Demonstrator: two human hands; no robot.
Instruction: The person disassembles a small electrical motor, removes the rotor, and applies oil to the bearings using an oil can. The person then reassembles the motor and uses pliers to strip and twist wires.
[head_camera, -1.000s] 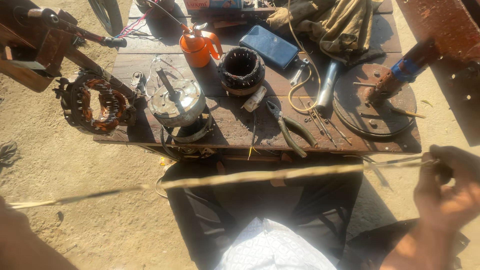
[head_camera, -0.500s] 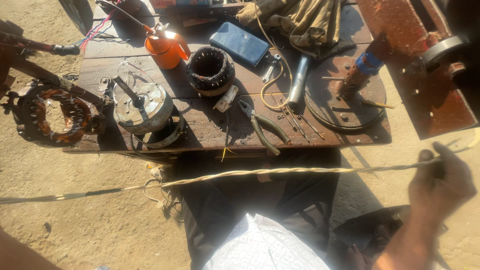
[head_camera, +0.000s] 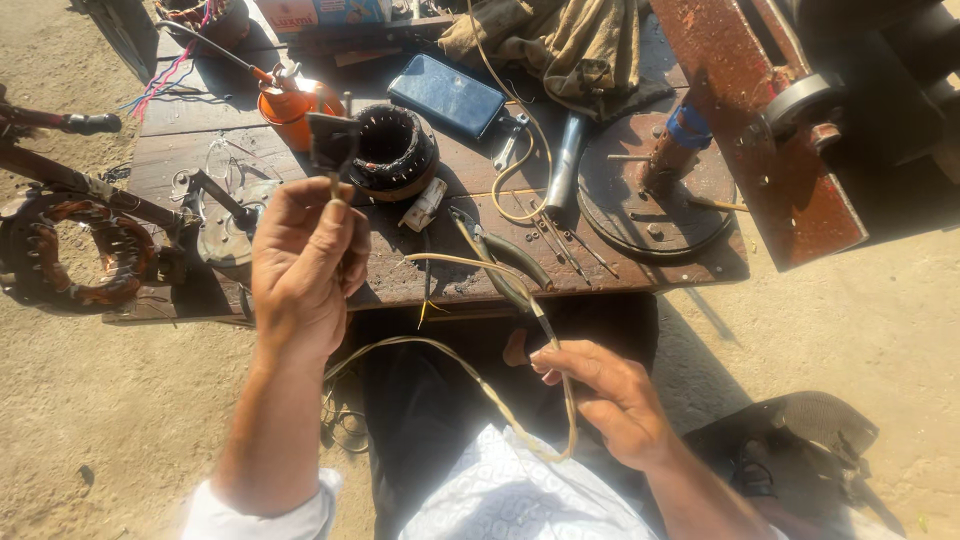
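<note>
My left hand (head_camera: 305, 265) is raised over the low wooden table (head_camera: 600, 275), its fingertips pinched on a small dark flat piece (head_camera: 333, 145) on a thin stem. Lower, over my lap, my right hand (head_camera: 610, 400) grips a long pale wire (head_camera: 480, 385) between thumb and fingers. The wire hangs slack in a loop between my hands, and one end curls up toward the table edge. A dark round motor stator (head_camera: 395, 150) sits on the table just behind the left hand's fingertips.
The table also holds an orange oil can (head_camera: 290, 100), a dark blue phone (head_camera: 447, 97), pliers (head_camera: 505, 265), a metal tube (head_camera: 565, 160), a round metal disc (head_camera: 655, 195) and a cloth (head_camera: 560, 40). A copper-wound stator (head_camera: 75, 255) lies left. A rusty red frame (head_camera: 770, 130) stands right.
The wire was stretched taut between my wide-spread hands; now both hands have come in, the wire hangs slack, and my left hand is raised with the dark piece.
</note>
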